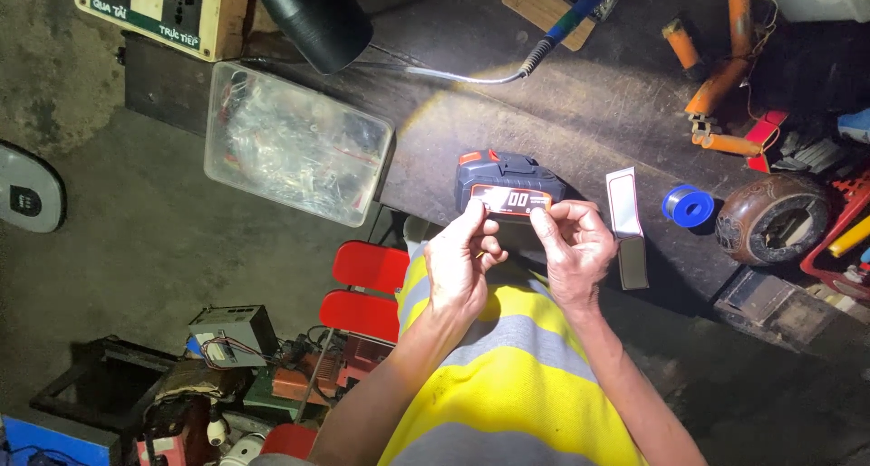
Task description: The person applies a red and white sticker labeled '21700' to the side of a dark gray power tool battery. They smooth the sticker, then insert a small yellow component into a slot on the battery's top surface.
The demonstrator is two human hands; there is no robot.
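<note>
A dark blue power-tool battery pack (507,180) with red tabs lies near the front edge of the dark workbench (562,112). My left hand (460,262) pinches the left end of the orange and white sticker (509,199) on its near face, with a small thin piece between the fingers. My right hand (573,244) pinches the sticker's right end. Both hands sit just in front of the pack, above my yellow and grey vest.
A clear plastic box (297,144) of small parts overhangs the bench's left end. A white-backed strip (625,226), a blue solder spool (687,205), a round brown holder (770,219), orange cells (720,81) and a soldering iron lie about. Red stool and clutter below left.
</note>
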